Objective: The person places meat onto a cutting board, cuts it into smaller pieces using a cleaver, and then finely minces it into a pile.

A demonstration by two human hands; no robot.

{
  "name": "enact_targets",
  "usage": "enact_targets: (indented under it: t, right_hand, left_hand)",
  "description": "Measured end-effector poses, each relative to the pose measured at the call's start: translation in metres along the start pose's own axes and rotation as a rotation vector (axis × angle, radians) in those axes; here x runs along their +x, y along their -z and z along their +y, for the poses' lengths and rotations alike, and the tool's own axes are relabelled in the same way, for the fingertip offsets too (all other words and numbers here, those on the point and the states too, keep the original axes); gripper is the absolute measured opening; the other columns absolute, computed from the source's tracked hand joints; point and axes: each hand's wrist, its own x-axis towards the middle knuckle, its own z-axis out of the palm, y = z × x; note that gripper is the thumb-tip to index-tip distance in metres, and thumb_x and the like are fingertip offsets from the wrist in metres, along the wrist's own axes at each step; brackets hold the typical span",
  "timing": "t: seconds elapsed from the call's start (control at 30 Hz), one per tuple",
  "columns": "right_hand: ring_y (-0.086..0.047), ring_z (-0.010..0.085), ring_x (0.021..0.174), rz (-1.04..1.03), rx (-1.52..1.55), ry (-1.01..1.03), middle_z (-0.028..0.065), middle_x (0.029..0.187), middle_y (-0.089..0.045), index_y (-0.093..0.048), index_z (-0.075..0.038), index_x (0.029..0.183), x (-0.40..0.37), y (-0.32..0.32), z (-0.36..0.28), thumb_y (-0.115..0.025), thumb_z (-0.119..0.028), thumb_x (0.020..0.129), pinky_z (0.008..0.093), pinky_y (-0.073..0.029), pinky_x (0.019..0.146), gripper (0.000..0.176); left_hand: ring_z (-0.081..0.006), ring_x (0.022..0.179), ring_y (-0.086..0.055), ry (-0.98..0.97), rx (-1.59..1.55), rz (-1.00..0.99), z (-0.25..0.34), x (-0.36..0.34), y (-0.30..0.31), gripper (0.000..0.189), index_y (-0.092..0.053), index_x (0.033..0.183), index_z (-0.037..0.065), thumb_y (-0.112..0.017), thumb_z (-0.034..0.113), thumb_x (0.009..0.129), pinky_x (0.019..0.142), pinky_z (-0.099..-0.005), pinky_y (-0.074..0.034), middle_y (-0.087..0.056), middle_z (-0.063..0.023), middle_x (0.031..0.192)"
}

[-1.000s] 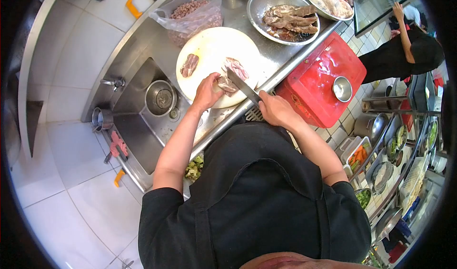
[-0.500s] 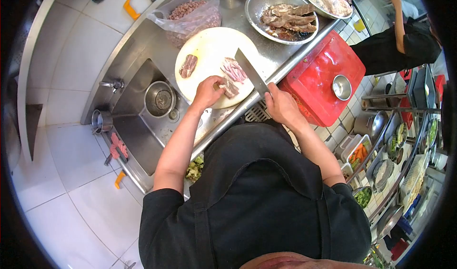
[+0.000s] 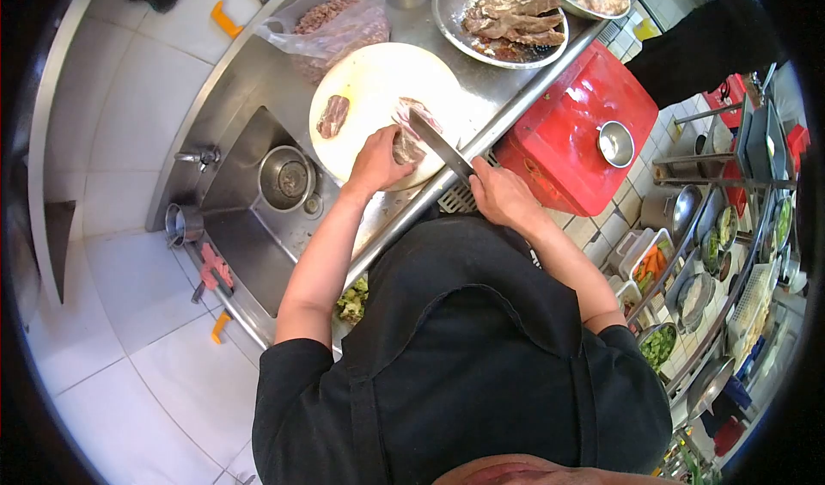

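Note:
A round white cutting board [image 3: 378, 73] lies on the steel counter. My left hand [image 3: 378, 163] is closed on a chunk of meat [image 3: 408, 147] near the board's front edge, fingertips bent over its left side. In my right hand [image 3: 505, 196] is the handle of a broad kitchen knife [image 3: 445, 152], its blade angled across the board against the chunk's far right side. Thin meat slices [image 3: 416, 109] lie just beyond the blade, partly covered by it. A second meat chunk [image 3: 333, 116] rests apart on the left of the board.
Behind the board sit a plastic bag of diced meat [image 3: 331, 25] and a steel bowl of dark meat strips [image 3: 451, 4]. A sink [image 3: 249, 167] is at left. A red lidded container [image 3: 567, 115] with a small metal cup [image 3: 615, 144] stands right, near another person [image 3: 696, 51].
The knife has come left and lower, its tip now over the slices and its blade at the chunk. My left fingers have curled further over the meat. The other person has shifted.

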Motion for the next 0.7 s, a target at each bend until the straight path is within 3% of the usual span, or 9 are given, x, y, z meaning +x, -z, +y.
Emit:
enact_targets:
  t: [0.1,0.17,0.2,0.27,0.37,0.57,0.7]
  right_hand:
    - [-0.069,0.0510,0.095,-0.023,-0.025,0.011,0.0301,0.094,-0.071,-0.049,0.002,0.117,0.002,0.001,0.000,-0.050,-0.019,0.106,0.0625,-0.052,0.084,0.023]
    - [-0.069,0.0508,0.095,-0.028,-0.031,0.013,0.0296,0.095,-0.071,-0.050,0.002,0.117,0.004,-0.002,-0.004,-0.050,-0.019,0.106,0.0624,-0.052,0.084,0.023]
    - [-0.070,0.0505,0.096,-0.013,-0.032,0.022,0.0299,0.095,-0.072,-0.051,0.002,0.117,0.006,-0.002,-0.009,-0.050,-0.018,0.106,0.0622,-0.052,0.085,0.023]
    - [-0.070,0.0503,0.097,0.002,-0.032,0.027,0.0301,0.096,-0.072,-0.052,0.003,0.116,0.012,-0.004,-0.017,-0.049,-0.017,0.105,0.0619,-0.053,0.085,0.023]
    - [-0.071,0.0499,0.097,-0.046,-0.042,0.033,0.0311,0.096,-0.072,-0.053,0.004,0.116,0.022,-0.008,-0.028,-0.048,-0.014,0.103,0.0606,-0.054,0.086,0.023]
    - [-0.072,0.0489,0.096,-0.069,-0.083,0.015,0.0309,0.094,-0.073,-0.054,0.006,0.117,0.029,-0.010,-0.036,-0.045,-0.009,0.100,0.0586,-0.056,0.085,0.024]
    - [-0.073,0.0475,0.097,-0.104,-0.132,-0.030,0.0295,0.095,-0.074,-0.055,0.004,0.118,0.035,-0.008,-0.033,-0.048,-0.010,0.099,0.0581,-0.056,0.086,0.024]
  left_hand:
    - [-0.0391,0.138,-0.054,-0.073,-0.068,0.066,-0.006,-0.004,0.000,0.084,-0.051,0.149,0.001,-0.088,0.031,0.080,0.117,-0.0455,-0.044,-0.058,-0.0224,0.145]
    - [-0.0374,0.134,-0.057,-0.078,-0.143,0.119,-0.020,-0.001,-0.002,0.063,-0.059,0.141,0.004,-0.082,0.024,0.086,0.115,-0.0449,-0.046,-0.061,-0.0202,0.139]
    - [-0.0374,0.134,-0.057,-0.079,-0.141,0.114,-0.026,0.001,-0.002,0.063,-0.059,0.141,0.004,-0.082,0.024,0.086,0.115,-0.0449,-0.046,-0.061,-0.0202,0.139]
    - [-0.0350,0.131,-0.060,-0.101,-0.118,0.033,-0.031,0.003,-0.001,0.043,-0.066,0.133,0.006,-0.076,0.017,0.092,0.112,-0.0439,-0.048,-0.060,-0.0167,0.139]
    - [-0.0333,0.130,-0.061,-0.116,-0.105,-0.004,-0.029,0.004,0.005,0.035,-0.070,0.127,0.005,-0.076,0.015,0.094,0.111,-0.0431,-0.049,-0.060,-0.0142,0.140]
    - [-0.0346,0.130,-0.061,-0.235,-0.098,0.010,-0.043,0.002,0.009,0.038,-0.071,0.127,0.007,-0.079,0.010,0.090,0.112,-0.0430,-0.050,-0.062,-0.0139,0.137]
    - [-0.0353,0.130,-0.061,-0.161,-0.125,0.023,-0.035,-0.001,0.005,0.040,-0.071,0.127,0.007,-0.080,0.009,0.089,0.111,-0.0432,-0.050,-0.062,-0.0144,0.137]
